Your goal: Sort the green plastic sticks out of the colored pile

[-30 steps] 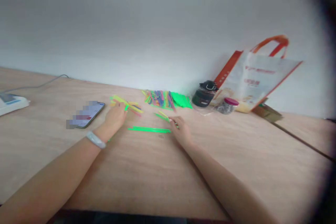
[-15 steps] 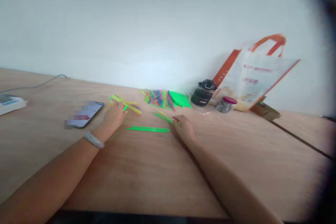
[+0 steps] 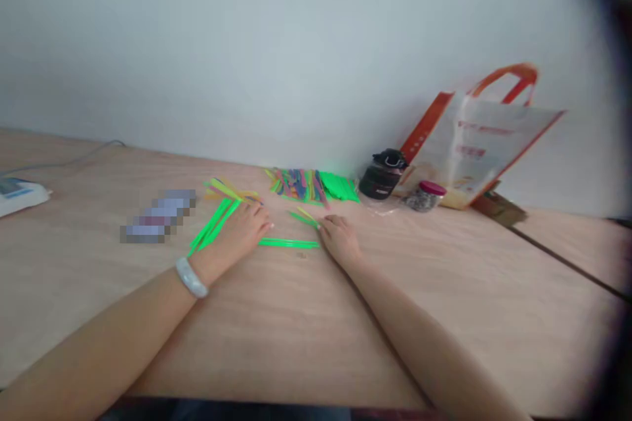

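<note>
Long green strips (image 3: 291,243) lie crosswise on the table (image 3: 276,329), their left ends hidden by my left hand (image 3: 245,227). That hand is palm down with its fingers apart, beside slanting green strips (image 3: 212,227) on its left. Yellow and mixed strips (image 3: 222,189) lie just beyond it. My right hand (image 3: 340,237) rests on the table with its fingers curled together, at the near ends of a short green and yellow bundle (image 3: 303,216); what its fingers hold is too small to make out. A small clear object (image 3: 301,256) lies below the crosswise strips.
Along the wall are a multicoloured pile (image 3: 299,184), a green pile (image 3: 340,185), a black-lidded bottle (image 3: 381,174), a red-lidded jar (image 3: 426,197) and a white and orange bag (image 3: 478,145). A blurred phone (image 3: 160,216) and white device (image 3: 22,196) lie left.
My left hand has moved right, from the mixed strips to the crosswise green ones, and its fingers have opened. Slanting green strips now show left of it. My right hand has shifted only slightly.
</note>
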Action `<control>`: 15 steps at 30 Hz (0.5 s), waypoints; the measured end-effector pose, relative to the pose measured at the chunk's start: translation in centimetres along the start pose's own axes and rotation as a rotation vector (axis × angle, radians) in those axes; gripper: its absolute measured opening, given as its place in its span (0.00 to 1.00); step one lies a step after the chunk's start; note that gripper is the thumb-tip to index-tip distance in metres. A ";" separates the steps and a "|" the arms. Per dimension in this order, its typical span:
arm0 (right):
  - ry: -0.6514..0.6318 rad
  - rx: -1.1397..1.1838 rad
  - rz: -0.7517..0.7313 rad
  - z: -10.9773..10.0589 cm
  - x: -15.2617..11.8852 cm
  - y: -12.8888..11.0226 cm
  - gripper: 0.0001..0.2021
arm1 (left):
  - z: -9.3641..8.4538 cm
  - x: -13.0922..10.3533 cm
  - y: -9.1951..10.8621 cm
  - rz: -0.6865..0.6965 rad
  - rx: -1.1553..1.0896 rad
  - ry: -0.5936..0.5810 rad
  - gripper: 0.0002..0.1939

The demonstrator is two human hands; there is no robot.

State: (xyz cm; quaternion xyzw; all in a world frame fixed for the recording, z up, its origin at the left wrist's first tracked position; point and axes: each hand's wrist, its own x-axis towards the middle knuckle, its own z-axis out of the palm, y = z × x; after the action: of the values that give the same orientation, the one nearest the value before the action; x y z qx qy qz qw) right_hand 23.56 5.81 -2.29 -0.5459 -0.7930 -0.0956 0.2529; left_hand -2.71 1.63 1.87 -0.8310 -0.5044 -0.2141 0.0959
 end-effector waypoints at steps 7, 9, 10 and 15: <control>-0.002 -0.020 0.005 0.4 0.2 -0.4 0.11 | 4.3 -0.6 2.0 0.280 -0.119 -0.123 0.10; 0.031 0.011 0.011 0.5 0.3 -0.5 0.12 | 4.5 -0.7 2.2 0.283 -0.100 -0.145 0.09; 0.051 0.037 0.018 0.4 0.4 -0.5 0.12 | 4.4 -0.7 2.3 0.272 -0.094 -0.149 0.08; 0.140 0.214 0.050 0.2 0.2 -1.1 0.13 | 3.7 -0.8 3.5 0.186 -0.137 -0.119 0.09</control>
State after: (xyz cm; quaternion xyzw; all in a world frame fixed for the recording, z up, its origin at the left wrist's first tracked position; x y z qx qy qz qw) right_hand 22.46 5.65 -2.22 -0.5275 -0.7651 -0.0420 0.3669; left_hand 1.02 0.73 -1.56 -0.8900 -0.4141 -0.1886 0.0282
